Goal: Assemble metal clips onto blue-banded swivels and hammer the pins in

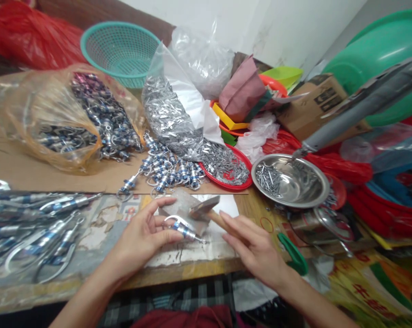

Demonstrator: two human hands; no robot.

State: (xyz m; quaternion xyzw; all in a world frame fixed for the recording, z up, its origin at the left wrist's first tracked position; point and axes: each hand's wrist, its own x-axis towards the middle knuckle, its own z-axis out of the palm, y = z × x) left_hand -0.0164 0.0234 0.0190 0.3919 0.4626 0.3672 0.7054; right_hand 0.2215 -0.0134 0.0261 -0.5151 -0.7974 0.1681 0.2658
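Observation:
Between thumb and fingers, my left hand [150, 228] holds a blue-and-silver keychain [184, 230] with a curved metal clip. The keychain rests against a grey metal block [178, 206] on the white sheet at the table's front. My right hand [248, 237] is wrapped round the wooden handle of a hammer [206, 206]. The hammer's head is right above the block, close to the keychain; whether it touches cannot be made out. Behind the block lies a loose pile of similar keychains [173, 171].
Many finished-looking keychains [38, 228] lie at the left. Behind stand an open plastic bag of keychains [28, 109], a bag of small metal pieces [171, 109], a red plate [249, 175], a steel bowl with pins [323, 187] and a green basket [89, 43]. A grey-wrapped bar [356, 107] slants in from the right.

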